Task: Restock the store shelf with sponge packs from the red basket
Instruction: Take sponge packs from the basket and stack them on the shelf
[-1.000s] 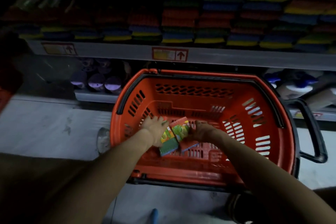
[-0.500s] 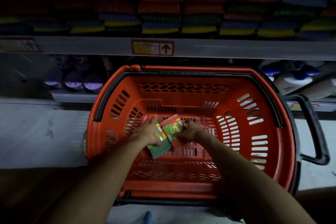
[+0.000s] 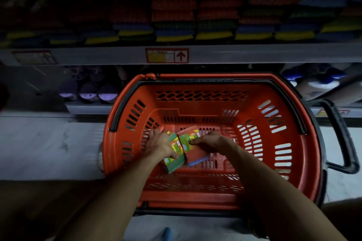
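The red basket (image 3: 305, 148) stands on the floor in front of the shelving. Both my hands reach down to its bottom. My left hand (image 3: 159, 144) grips a sponge pack (image 3: 174, 159) with a green sponge edge and an orange-green label. Beside it my right hand (image 3: 210, 141) holds a second sponge pack (image 3: 193, 147) with a red and blue edge. The two packs touch each other at the middle of the basket floor. Above, the store shelf (image 3: 254, 54) carries several stacks of coloured sponge packs (image 3: 215, 15).
A black handle (image 3: 344, 135) sticks out from the basket's right side. The lower shelf holds purple-capped items (image 3: 88, 92) at the left and blue-and-white items (image 3: 313, 81) at the right. A price label (image 3: 167, 55) with an arrow sits on the shelf edge.
My hands have closed more firmly on the two packs and tilted them up slightly. The view has shifted a little; the basket stays in place.
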Motion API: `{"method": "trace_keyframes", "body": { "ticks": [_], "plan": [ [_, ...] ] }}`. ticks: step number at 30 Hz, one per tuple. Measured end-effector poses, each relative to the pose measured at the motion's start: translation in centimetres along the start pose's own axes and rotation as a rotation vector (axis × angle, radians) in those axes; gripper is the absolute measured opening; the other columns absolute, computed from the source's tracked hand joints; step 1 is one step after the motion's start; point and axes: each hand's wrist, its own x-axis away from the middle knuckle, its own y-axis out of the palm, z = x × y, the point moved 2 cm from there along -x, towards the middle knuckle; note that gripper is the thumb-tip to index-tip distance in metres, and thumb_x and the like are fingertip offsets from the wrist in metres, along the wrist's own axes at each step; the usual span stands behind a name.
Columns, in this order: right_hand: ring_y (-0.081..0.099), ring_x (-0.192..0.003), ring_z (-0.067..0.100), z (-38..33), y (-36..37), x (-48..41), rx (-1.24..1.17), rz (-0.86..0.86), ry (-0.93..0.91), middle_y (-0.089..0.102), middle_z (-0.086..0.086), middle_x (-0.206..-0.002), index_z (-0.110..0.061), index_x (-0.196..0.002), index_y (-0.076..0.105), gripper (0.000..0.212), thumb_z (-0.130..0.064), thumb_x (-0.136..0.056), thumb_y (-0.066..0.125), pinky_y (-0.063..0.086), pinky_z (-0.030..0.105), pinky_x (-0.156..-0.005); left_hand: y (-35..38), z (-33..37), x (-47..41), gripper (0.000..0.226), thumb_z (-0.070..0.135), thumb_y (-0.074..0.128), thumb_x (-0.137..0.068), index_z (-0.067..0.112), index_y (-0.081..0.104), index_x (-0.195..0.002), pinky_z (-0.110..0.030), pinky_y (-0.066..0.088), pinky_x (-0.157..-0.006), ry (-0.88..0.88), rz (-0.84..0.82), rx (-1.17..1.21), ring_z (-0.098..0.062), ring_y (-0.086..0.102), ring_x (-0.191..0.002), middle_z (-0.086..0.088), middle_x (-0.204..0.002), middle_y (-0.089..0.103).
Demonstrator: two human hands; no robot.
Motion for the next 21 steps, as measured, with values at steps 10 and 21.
{"method": "trace_keyframes", "body": {
  "ticks": [10, 21],
  "plan": [
    [0.061, -0.052, 0.015, 0.1, 0.6, 0.1, 0.145, -0.035, -0.053, 0.068, 0.0, -0.064, -0.011, -0.08, 0.071, 0.049, -0.042, -0.055, 0.097, 0.048, 0.025, -0.055, -4.4, 0.1, 3.4, 0.108, 0.051, 0.096, -0.057, 0.023, 0.034, -0.142, -0.043, 0.048, -0.102, 0.054, 0.134, 0.134, -0.03, 0.044, -0.136, -0.004, -0.145, 0.047],
    [0.057, -0.051, 0.012, -1.1, 2.1, 2.9, 0.179, -0.025, -0.055, 0.062, -0.004, -0.052, -0.014, -0.068, 0.063, 0.029, -0.029, -0.08, 0.086, 0.043, 0.02, -0.051, -13.9, -3.8, 11.6, 0.098, 0.037, 0.092, -0.07, 0.019, 0.037, -0.148, -0.033, 0.044, -0.106, 0.257, 0.278, 0.537, -0.019, 0.055, -0.128, 0.001, -0.139, 0.054]
  ]
}}
